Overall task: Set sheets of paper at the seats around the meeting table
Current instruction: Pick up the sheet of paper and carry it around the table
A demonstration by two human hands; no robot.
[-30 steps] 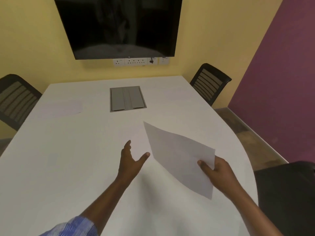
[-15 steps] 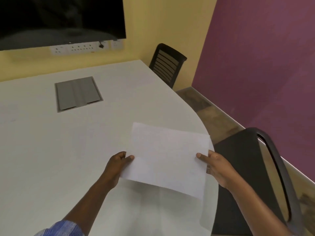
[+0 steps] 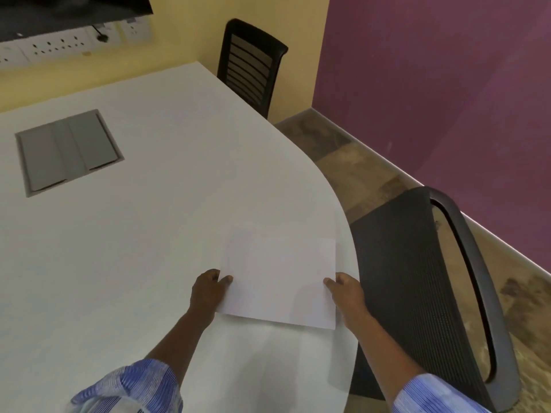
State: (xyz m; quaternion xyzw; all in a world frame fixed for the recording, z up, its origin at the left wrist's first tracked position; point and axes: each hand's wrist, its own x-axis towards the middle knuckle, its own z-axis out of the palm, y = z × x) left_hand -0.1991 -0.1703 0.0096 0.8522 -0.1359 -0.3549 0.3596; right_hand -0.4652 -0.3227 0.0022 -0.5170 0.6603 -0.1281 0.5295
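The sheet (image 3: 280, 281) is thin, matt white paper, smooth and uncreased. The tabletop (image 3: 149, 234) is smooth and pale with a faint sheen. Its inset hatch (image 3: 68, 150) looks like dull grey metal. The near chair (image 3: 417, 293) has a black mesh back in a smooth plastic frame. The sleeve (image 3: 140, 386) is striped woven cloth. The floor (image 3: 357, 162) is mottled and stone-like.

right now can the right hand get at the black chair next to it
Probably yes. The chair stands just past the table edge, close beside the right hand, with nothing between them. But that hand holds the paper, so it would have to let go first.
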